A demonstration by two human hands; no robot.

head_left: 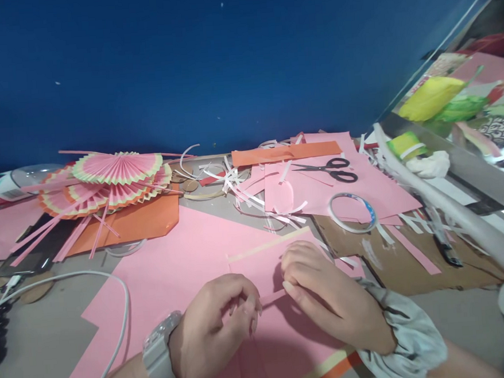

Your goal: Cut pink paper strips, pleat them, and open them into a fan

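A pink paper sheet (270, 268) with a cream strip along its far edge lies in front of me. Cream and orange bands (329, 371) run along its near edge. Between my hands a narrow ridge, like a fold, rises from this sheet. My left hand (213, 324), with a grey watch on the wrist, pinches the ridge's left end. At its right end, my right hand (324, 293) has its fingers curled closed on the paper; a pale scrunchie circles that wrist. Larger pink paper (154, 270) lies underneath.
Pleated paper fans (116, 169) are stacked at back left by a bottle (18, 182). Black scissors (332, 169), a tape roll (352, 212) and paper scraps lie at back right. A cutter (446, 244) rests on cardboard (395, 259). A white cable (126, 313) loops at left.
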